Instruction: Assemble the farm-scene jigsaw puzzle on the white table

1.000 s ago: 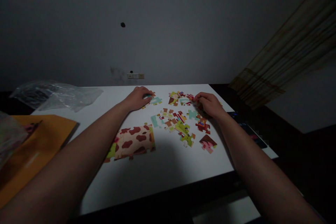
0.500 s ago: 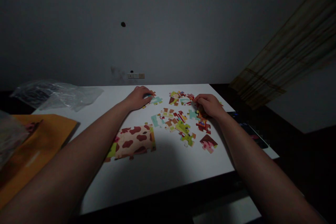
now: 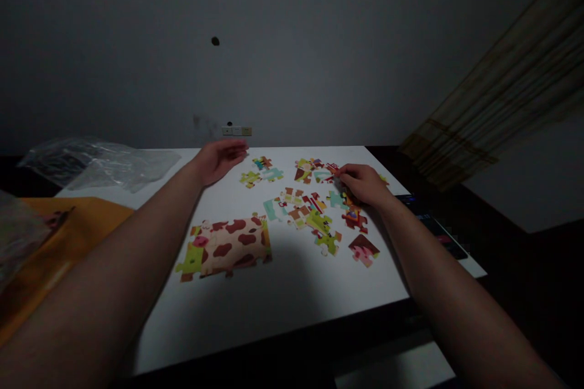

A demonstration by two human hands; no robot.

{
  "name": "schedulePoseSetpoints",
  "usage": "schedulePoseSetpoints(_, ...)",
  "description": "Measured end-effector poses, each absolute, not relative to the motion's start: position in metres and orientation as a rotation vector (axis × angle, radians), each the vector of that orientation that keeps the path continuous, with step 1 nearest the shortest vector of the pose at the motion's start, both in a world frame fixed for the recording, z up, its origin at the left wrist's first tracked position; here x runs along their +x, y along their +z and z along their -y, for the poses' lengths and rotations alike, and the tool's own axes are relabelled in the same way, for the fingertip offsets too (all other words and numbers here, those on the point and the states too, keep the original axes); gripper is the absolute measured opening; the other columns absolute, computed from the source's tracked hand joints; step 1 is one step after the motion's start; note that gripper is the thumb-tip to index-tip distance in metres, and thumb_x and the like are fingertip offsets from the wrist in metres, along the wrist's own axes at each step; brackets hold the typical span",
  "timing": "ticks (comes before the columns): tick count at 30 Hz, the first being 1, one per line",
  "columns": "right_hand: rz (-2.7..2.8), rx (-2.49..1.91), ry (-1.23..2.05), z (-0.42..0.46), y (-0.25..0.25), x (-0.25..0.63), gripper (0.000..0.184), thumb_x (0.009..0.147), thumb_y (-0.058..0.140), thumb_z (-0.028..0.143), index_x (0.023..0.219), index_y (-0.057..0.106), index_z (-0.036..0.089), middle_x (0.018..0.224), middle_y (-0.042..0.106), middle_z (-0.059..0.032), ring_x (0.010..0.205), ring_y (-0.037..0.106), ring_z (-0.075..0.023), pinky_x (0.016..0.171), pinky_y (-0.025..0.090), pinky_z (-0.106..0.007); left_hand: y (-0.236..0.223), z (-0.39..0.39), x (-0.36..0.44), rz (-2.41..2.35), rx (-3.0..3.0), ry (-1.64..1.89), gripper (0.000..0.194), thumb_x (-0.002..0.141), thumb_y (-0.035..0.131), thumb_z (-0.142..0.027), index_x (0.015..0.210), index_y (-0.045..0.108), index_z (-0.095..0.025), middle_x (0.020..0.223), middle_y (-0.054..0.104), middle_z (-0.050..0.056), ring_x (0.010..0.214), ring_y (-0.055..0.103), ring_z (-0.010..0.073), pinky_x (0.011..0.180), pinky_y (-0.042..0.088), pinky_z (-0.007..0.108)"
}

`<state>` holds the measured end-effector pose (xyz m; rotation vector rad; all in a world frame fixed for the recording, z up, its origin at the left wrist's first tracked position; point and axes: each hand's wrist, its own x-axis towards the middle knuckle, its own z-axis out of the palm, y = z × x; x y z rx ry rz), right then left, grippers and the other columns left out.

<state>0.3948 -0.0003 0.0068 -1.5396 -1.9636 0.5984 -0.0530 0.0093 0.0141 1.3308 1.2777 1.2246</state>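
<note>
My left hand (image 3: 222,161) is raised near the table's far edge, its fingers stretched out and holding nothing. Just right of it lie several loose puzzle pieces (image 3: 272,174), green, light blue and orange. My right hand (image 3: 364,183) rests at the right with its fingers curled together beside a red-and-white puzzle piece (image 3: 332,167); whatever is between the fingertips is hidden. Under and around that hand are orange and red pieces (image 3: 356,219). Nearer to me on the left, joined pieces form a cow picture (image 3: 235,246).
More puzzle pieces (image 3: 314,219) lie mid-table, and a brown-and-pink piece (image 3: 364,250) sits near the right forearm. A clear plastic bag (image 3: 109,164) and an orange envelope (image 3: 100,213) are on the left. A dark device (image 3: 438,228) lies at the table's right edge.
My left hand has let go of the pieces at the far middle and moved left, its fingers straightening. The cow's head now shows fully. My right hand has stayed nearly in place.
</note>
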Motion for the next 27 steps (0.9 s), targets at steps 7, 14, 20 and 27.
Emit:
schedulePoseSetpoints(7,1.982,-1.526,0.594,-0.001,0.005,0.396,0.03,0.092,0.067,0.045,0.1,0.087,0.024,0.077,0.078,-0.0072,0.061,0.062,-0.0207,0.058,0.042,-0.034,0.005,-0.016,-0.064,-1.489,1.212,1.479,0.033,0.085,0.066,-0.043,0.109,0.077,-0.022,0.117,0.083,0.015,0.114,0.078,0.0334,0.106,0.065,0.057)
schedulePoseSetpoints(14,1.99,-1.5,0.58,0.001,0.007,0.396,0.031,0.091,0.071,0.049,0.096,0.086,0.022,0.065,0.071,-0.0057,0.06,0.059,-0.0214,0.058,0.041,-0.034,-0.009,-0.014,-0.074,-1.904,2.168,0.849,0.041,0.083,0.07,-0.044,0.116,0.084,-0.024,0.132,0.08,0.013,0.13,0.07,0.0362,0.122,0.05,0.051)
schedulePoseSetpoints(20,1.996,-1.493,0.614,0.003,0.007,0.394,0.035,0.093,0.069,0.052,0.1,0.086,0.022,0.068,0.071,-0.0045,0.06,0.058,-0.0207,0.06,0.042,-0.034,-0.014,-0.018,-0.07,-1.945,2.28,0.605,0.055,0.092,0.064,-0.054,0.134,0.08,-0.022,0.148,0.072,0.018,0.141,0.064,0.0389,0.126,0.045,0.057)
schedulePoseSetpoints(27,1.884,-1.527,0.662,0.001,0.008,0.397,0.055,0.101,0.058,0.071,0.094,0.081,0.022,0.072,0.072,-0.0054,0.054,0.056,-0.0179,0.053,0.038,-0.032,-0.008,-0.013,-0.067,-2.005,2.212,0.643,0.074,0.09,0.067,-0.052,0.155,0.064,-0.016,0.151,0.072,0.02,0.137,0.067,0.0417,0.118,0.052,0.053)
